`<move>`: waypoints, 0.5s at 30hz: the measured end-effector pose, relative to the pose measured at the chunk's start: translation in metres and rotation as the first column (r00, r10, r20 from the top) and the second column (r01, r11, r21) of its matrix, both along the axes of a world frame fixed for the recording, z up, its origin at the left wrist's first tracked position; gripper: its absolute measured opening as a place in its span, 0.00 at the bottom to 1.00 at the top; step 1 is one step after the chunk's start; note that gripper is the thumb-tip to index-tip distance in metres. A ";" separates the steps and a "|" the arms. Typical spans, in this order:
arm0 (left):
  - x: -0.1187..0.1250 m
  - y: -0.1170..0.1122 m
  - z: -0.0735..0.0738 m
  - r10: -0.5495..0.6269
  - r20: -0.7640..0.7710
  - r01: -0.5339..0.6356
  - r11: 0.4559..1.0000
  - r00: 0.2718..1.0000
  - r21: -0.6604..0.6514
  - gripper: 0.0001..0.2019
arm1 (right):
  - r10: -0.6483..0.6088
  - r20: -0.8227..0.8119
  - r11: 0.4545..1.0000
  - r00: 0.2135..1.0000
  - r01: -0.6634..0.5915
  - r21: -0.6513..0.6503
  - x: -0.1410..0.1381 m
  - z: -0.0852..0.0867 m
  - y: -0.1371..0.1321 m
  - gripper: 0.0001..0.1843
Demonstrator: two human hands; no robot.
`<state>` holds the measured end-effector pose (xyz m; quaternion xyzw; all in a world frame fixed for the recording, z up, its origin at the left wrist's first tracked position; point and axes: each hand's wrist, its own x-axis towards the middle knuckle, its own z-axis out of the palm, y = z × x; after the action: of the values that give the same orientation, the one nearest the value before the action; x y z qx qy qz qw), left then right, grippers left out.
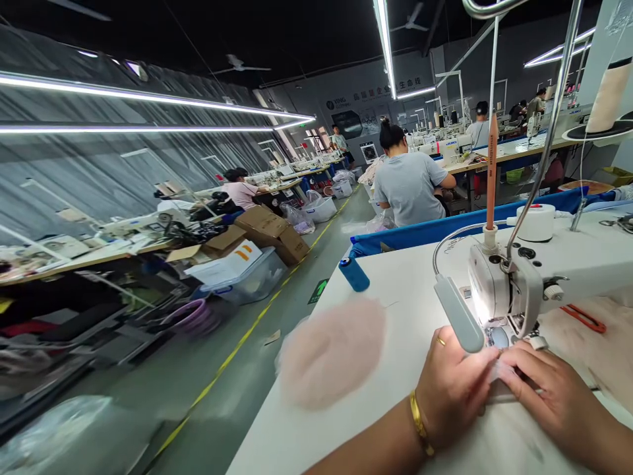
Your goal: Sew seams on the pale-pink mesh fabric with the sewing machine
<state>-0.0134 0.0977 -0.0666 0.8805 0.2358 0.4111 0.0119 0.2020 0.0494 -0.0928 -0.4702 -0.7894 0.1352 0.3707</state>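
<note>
Pinching sheer pale fabric (pixel 496 374) between thumb and fingers, the left hand (pixel 457 379) and the right hand (pixel 548 389) nearly meet just in front of the needle area of a white sewing machine (pixel 497 284). The fabric lies low at the machine's working end, mostly hidden by the fingers, so its full shape cannot be told. The left hand wears a gold ring (pixel 441 341), with a gold bracelet (pixel 419 422) around the wrist. A grey lamp (pixel 459 315) on a bent metal hose (pixel 437 245) hangs right above the left hand's fingers and lights the spot.

On the white desk (pixel 277 439), a rounded heap of blush tulle (pixel 336 353) lies to the left, well apart from the hands, its outer side reaching the desk's edge. Beyond it a blue thread cone (pixel 355 274) stands tilted in the view. To the right of the machine head, an orange-handled tool (pixel 583 318) rests by more pale pink tulle (pixel 601 349). A brown pencil (pixel 491 171) stands upright above the machine head, and blue cloth (pixel 445 226) runs along the desk's far side. Farther off, a co-worker in a grey T-shirt (pixel 410 185) sits facing away.
</note>
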 end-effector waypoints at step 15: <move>0.003 -0.001 0.003 -0.040 0.027 0.042 0.996 0.999 -0.079 0.16 | -0.003 0.045 0.997 0.999 0.000 0.080 -0.002 -0.004 0.000 0.16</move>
<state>-0.0107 0.0966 -0.0636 0.8788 0.2335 0.4121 0.0583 0.2005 0.0491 -0.0963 -0.4586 -0.8021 0.0922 0.3713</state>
